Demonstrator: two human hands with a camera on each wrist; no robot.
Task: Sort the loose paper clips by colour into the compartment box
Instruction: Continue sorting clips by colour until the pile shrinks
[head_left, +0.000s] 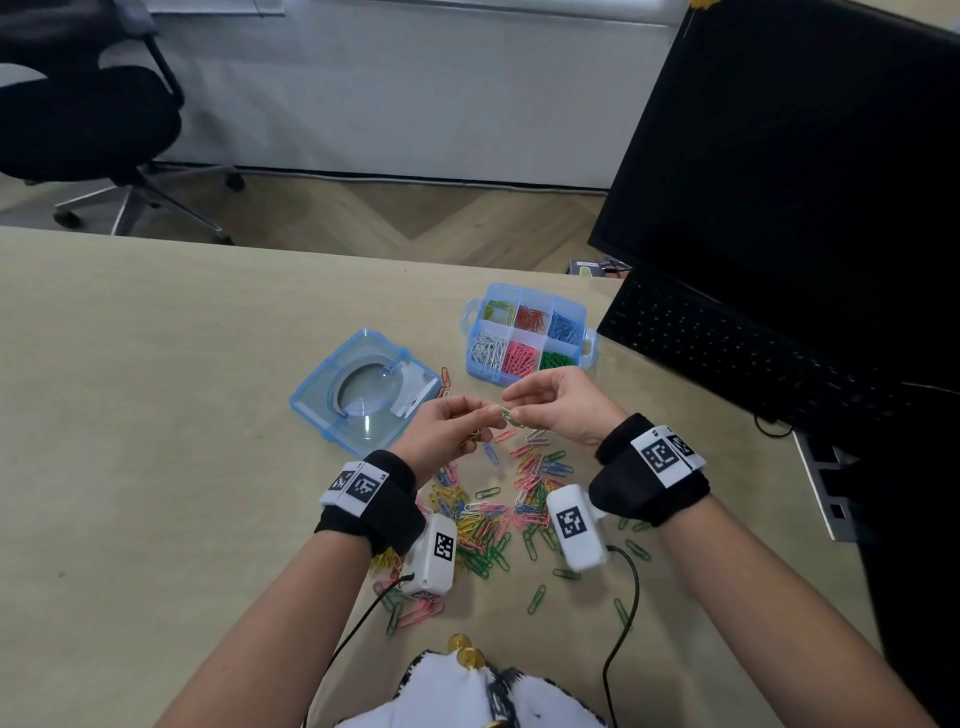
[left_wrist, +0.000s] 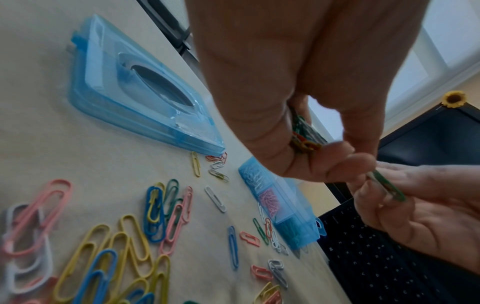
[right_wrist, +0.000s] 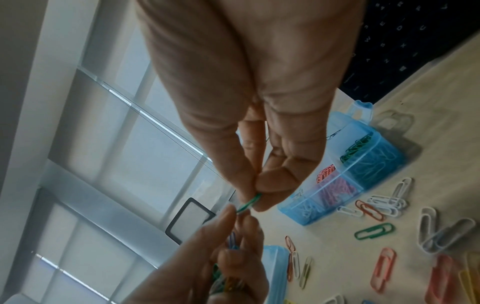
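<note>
Head view showed right hand (head_left: 558, 410) and left hand (head_left: 447, 431) fingers pinching one light, springy, slippery green wire paper clip (head_left: 509, 417) by its ends.

Both forearms are bare, and each wrist wears a wide black fabric band — the left band (head_left: 371, 501), the right band (head_left: 649, 470) — topped by white tags printed with black square-code markers. A white camera box with its own square-code marker hangs under each wrist — left box (head_left: 434, 556), right box (head_left: 576, 525) — and a black cable trails from each. At the lower edge shows a white garment (head_left: 467, 691) with black patterned trim and gold buttons.
</note>
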